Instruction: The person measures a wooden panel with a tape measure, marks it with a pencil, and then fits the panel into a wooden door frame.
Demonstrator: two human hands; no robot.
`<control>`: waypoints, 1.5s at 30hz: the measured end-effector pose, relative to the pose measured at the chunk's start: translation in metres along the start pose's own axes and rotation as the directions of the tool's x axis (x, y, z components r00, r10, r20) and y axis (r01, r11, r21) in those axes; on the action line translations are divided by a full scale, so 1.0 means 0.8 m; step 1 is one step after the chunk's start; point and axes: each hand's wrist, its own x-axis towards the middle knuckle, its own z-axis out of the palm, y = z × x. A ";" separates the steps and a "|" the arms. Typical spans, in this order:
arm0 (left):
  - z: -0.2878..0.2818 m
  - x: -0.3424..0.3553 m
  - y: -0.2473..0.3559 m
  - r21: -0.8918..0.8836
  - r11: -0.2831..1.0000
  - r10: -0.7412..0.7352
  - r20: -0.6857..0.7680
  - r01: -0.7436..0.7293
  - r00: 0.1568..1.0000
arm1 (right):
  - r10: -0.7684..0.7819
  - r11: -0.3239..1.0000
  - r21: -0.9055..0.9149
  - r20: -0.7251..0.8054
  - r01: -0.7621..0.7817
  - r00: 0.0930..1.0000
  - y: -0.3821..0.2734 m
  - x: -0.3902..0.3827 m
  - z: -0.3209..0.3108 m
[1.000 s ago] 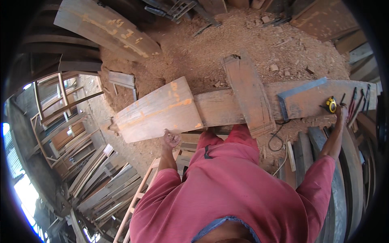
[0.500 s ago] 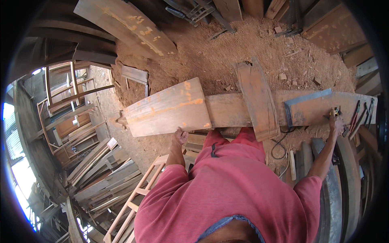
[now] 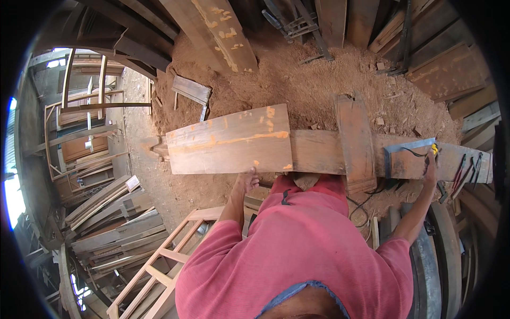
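My right hand (image 3: 430, 165) is closed on a yellow tape measure (image 3: 435, 149), over the right part of a long, worn plank (image 3: 317, 151). Beside it a carpenter's square (image 3: 410, 144) lies on the plank. My left hand (image 3: 249, 179) is at the near edge of a tapered wooden board (image 3: 228, 151) with orange filler streaks. One finger touches that edge; the others hang loosely bent and apart below it. This board rests over the plank's left part. A rough, weathered short board (image 3: 356, 143) lies across the plank's middle.
Red-handled and dark hand tools (image 3: 461, 167) lie at the plank's right end. Sawdust (image 3: 308, 80) covers the ground beyond. A pale slatted wooden frame (image 3: 159, 274) leans at my left, near stacked planks (image 3: 117, 234). Thick timbers (image 3: 443, 250) stand at my right; a dark cable (image 3: 361, 204) loops nearby.
My right hand has moved left along the plank with the tape measure, up to the square. My left hand has loosened and slid slightly right along the board's edge. The whole view has shifted.
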 end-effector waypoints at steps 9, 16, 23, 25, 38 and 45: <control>-0.033 -0.022 0.009 0.312 0.896 0.192 0.373 -0.318 0.908 | -0.424 0.701 0.640 0.730 -0.316 0.537 -0.115 -0.299 0.310; -0.020 -0.096 0.043 -0.179 0.934 0.356 0.526 -0.309 0.772 | -0.115 0.971 0.039 0.941 0.235 0.318 -0.043 -0.461 0.532; -0.081 -0.041 0.029 -0.255 0.859 0.484 0.688 -0.445 0.541 | -0.248 0.668 -0.026 0.935 0.744 0.255 -0.023 -0.573 0.629; -0.094 -0.035 0.026 -0.219 0.863 0.478 0.648 -0.456 0.593 | -0.205 0.619 -0.048 0.954 0.784 0.220 -0.032 -0.585 0.634; -0.365 0.053 0.084 -0.920 0.310 0.539 -0.039 -0.241 0.842 | 0.052 0.369 -0.311 0.948 0.876 0.315 -0.094 -0.510 0.512; -0.400 0.125 0.019 -0.710 0.387 0.105 -0.600 -0.588 0.793 | -0.036 0.275 -0.220 0.970 0.936 0.239 -0.090 -0.578 0.622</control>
